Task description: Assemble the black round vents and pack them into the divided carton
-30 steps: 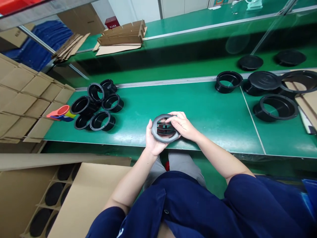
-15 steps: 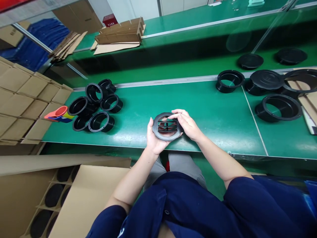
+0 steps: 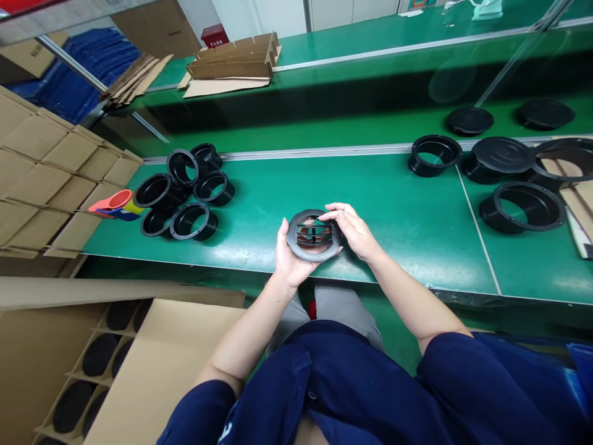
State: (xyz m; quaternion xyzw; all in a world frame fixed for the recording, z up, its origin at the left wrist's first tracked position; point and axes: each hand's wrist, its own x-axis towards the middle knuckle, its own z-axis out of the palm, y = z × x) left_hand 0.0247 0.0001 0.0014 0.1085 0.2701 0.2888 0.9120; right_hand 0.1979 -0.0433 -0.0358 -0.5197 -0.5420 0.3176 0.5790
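Observation:
A round black air vent [image 3: 296,247] with slats across its middle is held just above the front part of the green bench. My left hand [image 3: 293,262] supports it from below and the left, thumb up along the rim; its other fingers are mostly hidden beneath. At the vent's upper right, my right hand [image 3: 354,233] has its fingers stretched out, with the fingertips touching the rim and slats. The right thumb is hidden.
Several black ring-shaped parts [image 3: 194,222] cluster at the left beside nested coloured scoops [image 3: 115,201]. More black rings [image 3: 523,207] and round lids [image 3: 498,154] lie at the right. Stacked cardboard dividers [image 3: 41,167] stand far left; an open carton [image 3: 185,346] is below the bench [image 3: 269,191].
The camera view has shifted slightly. Both hands keep nearly the same pose on the vent, with the right fingertips moved very little.

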